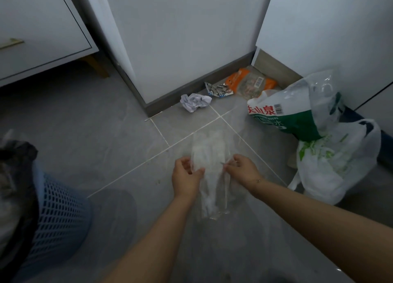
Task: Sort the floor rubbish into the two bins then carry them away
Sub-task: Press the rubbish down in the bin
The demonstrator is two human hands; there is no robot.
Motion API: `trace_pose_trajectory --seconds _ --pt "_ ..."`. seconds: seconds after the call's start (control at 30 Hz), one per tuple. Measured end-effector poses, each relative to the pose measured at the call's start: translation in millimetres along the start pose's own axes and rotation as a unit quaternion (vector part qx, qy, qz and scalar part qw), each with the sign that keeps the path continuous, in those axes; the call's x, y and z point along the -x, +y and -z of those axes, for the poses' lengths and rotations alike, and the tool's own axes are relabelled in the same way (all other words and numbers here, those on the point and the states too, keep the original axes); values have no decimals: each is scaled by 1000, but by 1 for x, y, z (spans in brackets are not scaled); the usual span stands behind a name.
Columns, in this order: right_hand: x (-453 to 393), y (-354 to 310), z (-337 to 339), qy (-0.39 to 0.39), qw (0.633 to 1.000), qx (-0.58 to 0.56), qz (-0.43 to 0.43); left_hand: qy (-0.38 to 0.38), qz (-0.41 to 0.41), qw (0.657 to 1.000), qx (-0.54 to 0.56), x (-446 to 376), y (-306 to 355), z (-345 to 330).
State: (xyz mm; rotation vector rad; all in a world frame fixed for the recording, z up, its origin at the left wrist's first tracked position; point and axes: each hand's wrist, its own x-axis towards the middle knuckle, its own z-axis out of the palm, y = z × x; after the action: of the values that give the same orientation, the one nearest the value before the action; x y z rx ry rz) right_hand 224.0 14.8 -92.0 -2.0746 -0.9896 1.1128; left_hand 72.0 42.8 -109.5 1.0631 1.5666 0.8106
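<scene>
Both hands gripped a clear plastic bag point(209, 172) above the floor, left hand point(186, 176) and right hand point(242, 170) pinching its sides. Blue mesh bin point(59, 214) stood well left of the bag; crumpled paper point(195, 102) and orange wrapper point(251, 84) lay beyond it.

Clear plastic bag point(209, 172), crumpled, held up above the floor. Crumpled white paper point(195, 102), silvery wrapper point(218, 89) and orange packet point(251, 84) along the skirting. Blue mesh bin point(57, 221) at left, black-lined. 2 plastic bags, green-printed point(297, 117) and white point(333, 166), at right, possibly over a dark bin.
</scene>
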Motion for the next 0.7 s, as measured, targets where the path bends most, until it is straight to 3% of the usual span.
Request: trace_pose_trajectory --seconds 0.07,0.13,0.23,0.33,0.5,0.6,0.7 --pt "5 -5 11 -12 992 -124 -4 12 1 1000 19 1 2 7" --pt "11 -13 23 -47 975 -217 -13 -29 57 994 83 2 12 12" --pt "16 -27 33 -89 962 -260 0 -197 128 951 200 -1 27 26" --pt "21 -40 34 -107 965 -238 20 -320 106 924 182 2 44 39" --pt "23 -57 34 -126 957 -260 23 -279 56 942 177 0 61 51" --pt "24 -61 34 -180 930 -322 0 -265 39 948 174 1 71 62" --pt "25 -67 37 -166 913 -373 -6 -288 57 928 228 -3 81 79"
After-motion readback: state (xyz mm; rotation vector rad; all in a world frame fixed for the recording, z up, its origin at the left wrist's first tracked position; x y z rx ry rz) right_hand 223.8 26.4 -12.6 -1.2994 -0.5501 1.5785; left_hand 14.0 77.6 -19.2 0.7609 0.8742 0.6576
